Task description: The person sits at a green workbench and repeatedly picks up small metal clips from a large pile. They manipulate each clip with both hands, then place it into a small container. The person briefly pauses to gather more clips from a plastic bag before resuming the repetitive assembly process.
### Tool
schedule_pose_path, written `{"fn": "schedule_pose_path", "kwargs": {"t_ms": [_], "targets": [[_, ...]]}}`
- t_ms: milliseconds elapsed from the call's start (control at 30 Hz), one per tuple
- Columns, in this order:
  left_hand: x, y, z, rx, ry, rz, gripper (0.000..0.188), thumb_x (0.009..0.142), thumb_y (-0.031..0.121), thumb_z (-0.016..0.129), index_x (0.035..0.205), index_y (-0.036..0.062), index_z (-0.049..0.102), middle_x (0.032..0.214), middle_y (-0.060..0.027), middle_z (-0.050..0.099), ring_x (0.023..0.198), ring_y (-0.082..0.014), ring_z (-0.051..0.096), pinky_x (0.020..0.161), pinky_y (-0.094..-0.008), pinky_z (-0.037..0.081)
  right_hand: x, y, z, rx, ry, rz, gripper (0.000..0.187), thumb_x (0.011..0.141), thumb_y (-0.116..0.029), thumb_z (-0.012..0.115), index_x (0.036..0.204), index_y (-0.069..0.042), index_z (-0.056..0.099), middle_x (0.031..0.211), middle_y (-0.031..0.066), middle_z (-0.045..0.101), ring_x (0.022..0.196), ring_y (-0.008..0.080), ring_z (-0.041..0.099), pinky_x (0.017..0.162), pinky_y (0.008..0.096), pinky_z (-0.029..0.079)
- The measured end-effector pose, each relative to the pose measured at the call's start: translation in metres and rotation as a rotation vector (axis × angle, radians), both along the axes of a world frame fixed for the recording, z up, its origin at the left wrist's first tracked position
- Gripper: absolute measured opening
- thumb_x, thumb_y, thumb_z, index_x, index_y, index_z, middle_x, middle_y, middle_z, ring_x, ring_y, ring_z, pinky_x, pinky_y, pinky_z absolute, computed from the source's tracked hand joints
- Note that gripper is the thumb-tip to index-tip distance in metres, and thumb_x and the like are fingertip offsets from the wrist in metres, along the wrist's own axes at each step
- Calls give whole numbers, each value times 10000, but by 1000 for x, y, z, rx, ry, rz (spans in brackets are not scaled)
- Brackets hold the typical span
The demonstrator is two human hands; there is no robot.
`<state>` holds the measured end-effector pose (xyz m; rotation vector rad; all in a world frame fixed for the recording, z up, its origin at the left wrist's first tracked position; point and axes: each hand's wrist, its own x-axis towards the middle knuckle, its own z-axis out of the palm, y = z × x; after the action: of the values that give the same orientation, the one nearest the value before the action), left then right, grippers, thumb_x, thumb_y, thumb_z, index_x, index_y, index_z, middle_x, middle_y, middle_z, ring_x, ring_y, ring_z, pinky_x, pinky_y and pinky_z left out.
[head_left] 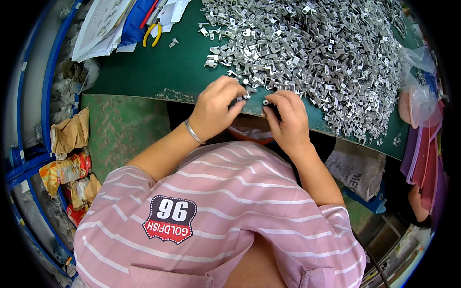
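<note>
Small silver metal brackets (307,43) lie in a wide heap over the green tabletop (129,74). At the near table edge, my left hand (216,106) is closed, thumb and fingers bent around a small metal bracket (246,96) that shows at the fingertips. A short gap to the right, my right hand (290,120) pinches another small metal bracket (266,102) between thumb and forefinger. The fingers partly cover both pieces. Below the hands, a red-rimmed container (261,140) shows partly under the table edge.
Yellow-handled pliers (152,34), a blue tray (135,24) and papers (98,29) sit at the far left. Blue shelving (50,72) with brown paper bags (71,133) stands left. Clear plastic bags (420,62) and a pink container (407,106) are at the right edge.
</note>
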<state>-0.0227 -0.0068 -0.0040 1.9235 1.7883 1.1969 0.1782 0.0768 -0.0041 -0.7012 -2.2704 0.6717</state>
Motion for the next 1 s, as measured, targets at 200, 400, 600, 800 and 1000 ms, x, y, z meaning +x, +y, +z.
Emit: {"fn": "schedule_pose_path", "kwargs": {"t_ms": [200, 400, 600, 800, 1000], "targets": [[8, -1, 3, -49, -258, 45, 281, 805, -59, 745, 1065, 5, 659, 1014, -90, 649, 842, -174, 669, 736, -279, 536, 9, -4, 0, -452, 218, 33, 238, 797, 120, 670, 996, -9, 659, 993, 120, 639, 893, 280, 649, 768, 347, 525], [8, 0, 6, -22, 0, 12, 248, 799, -6, 766, 1029, 17, 674, 978, -96, 644, 846, -186, 649, 718, -310, 526, 12, -5, 7, -393, 147, 304, 238, 798, 125, 616, 991, -8, 661, 1030, 137, 653, 904, 295, 649, 803, 358, 530], [8, 1, 2, -30, 28, -9, 208, 777, -7, 767, 963, 12, 675, 938, -95, 654, 777, -203, 650, 688, -310, 537, -20, 4, 0, -18, 88, 187, 359, 782, 83, 677, 1121, -19, 624, 1115, 158, 660, 999, 374, 626, 869, 449, 510], [3, -4, 9, -95, -227, -11, 163, 786, -30, 745, 917, 8, 654, 955, -88, 658, 776, -172, 666, 685, -287, 544, -11, 1, -1, -259, 81, 124, 408, 779, 52, 735, 1160, -29, 614, 1078, 147, 638, 946, 322, 637, 825, 401, 530], [6, -13, 6, -38, -175, -200, 212, 749, -55, 735, 916, 37, 643, 983, -105, 641, 856, -244, 662, 722, -334, 542, 6, -2, 7, -534, 122, 248, 336, 804, 60, 715, 1119, -16, 627, 1051, 128, 622, 905, 248, 649, 762, 326, 544]]}}
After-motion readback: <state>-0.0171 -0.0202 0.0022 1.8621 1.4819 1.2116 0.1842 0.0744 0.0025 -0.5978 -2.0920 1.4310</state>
